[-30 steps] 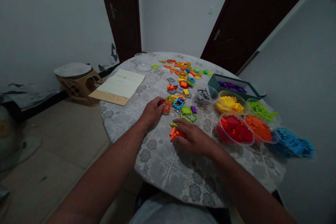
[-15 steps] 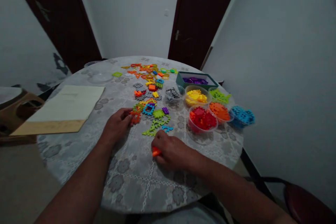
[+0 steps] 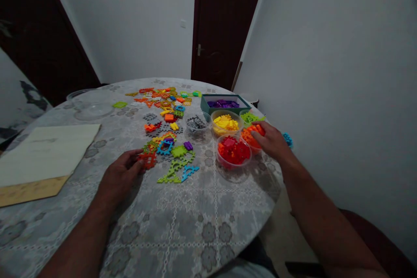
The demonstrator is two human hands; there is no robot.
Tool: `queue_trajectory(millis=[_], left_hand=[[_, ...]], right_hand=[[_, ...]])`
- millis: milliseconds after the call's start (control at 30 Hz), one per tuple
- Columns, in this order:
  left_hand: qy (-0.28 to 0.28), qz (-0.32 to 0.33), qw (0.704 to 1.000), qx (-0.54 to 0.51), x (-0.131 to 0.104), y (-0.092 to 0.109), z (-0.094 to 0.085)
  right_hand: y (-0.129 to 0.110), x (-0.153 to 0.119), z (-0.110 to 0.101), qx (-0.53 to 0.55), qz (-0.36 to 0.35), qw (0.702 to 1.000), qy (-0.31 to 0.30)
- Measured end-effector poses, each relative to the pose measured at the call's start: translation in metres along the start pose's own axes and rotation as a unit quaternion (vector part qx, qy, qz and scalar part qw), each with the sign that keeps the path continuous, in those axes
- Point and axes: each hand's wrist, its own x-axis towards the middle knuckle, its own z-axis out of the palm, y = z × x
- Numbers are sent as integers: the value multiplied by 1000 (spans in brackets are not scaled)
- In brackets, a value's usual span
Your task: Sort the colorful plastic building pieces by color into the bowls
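**Right hand at the orange tub**

My right hand (image 3: 272, 141) lay over the orange-piece tub (image 3: 248, 137), centre right, fingers curled on orange pieces (image 3: 257, 129). Red tub (image 3: 233, 151) just left of it, yellow tub (image 3: 224, 122) above, teal box (image 3: 224, 103) held purple. My left hand (image 3: 119, 176) rested loosely curled, touching an orange tile (image 3: 148, 160).

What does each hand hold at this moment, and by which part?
The right hand grips orange pieces at their near ends, over the orange bowl. The left hand holds nothing; its fingertips touch an orange-red piece on the table.
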Motion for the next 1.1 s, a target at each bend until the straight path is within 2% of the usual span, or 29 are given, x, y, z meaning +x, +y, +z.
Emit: queue_trajectory(millis=[100, 233, 500, 600, 667, 733, 800, 833, 900, 933, 1000, 1100], left_hand=[[-5, -5, 1000, -2, -1, 1, 0], [-2, -17, 1000, -23, -1, 4, 0], [2, -20, 1000, -16, -2, 1, 0], [-5, -18, 996, -90, -7, 6, 3], [-15, -19, 991, -134, -8, 7, 6], [-18, -22, 989, -145, -8, 6, 8], [-27, -24, 987, -157, -8, 5, 9], [-34, -25, 985, -167, -8, 4, 10], [-55, -26, 980, -189, -10, 5, 10], [-66, -25, 978, -198, -11, 5, 10], [-89, -22, 973, -210, -13, 6, 11], [-119, -15, 968, -218, -15, 7, 10]], right_hand=[[39, 21, 6, -6, 57, 998, -19], [63, 28, 14, -2, 103, 994, -39], [58, 15, 10, -25, 90, 995, -46], [46, 9, 0, -53, 77, 995, 16], [29, 4, -6, -60, 84, 993, 54], [0, -6, -11, -28, 90, 994, 51], [-42, -20, -9, 42, 51, 998, 14], [-65, -29, -4, 81, -3, 996, -22], [-113, -46, 16, 142, -118, 977, -107], [-135, -54, 30, 161, -144, 966, -144], [-171, -65, 65, 188, -153, 952, -186], [-202, -72, 118, 203, -154, 944, -210]])
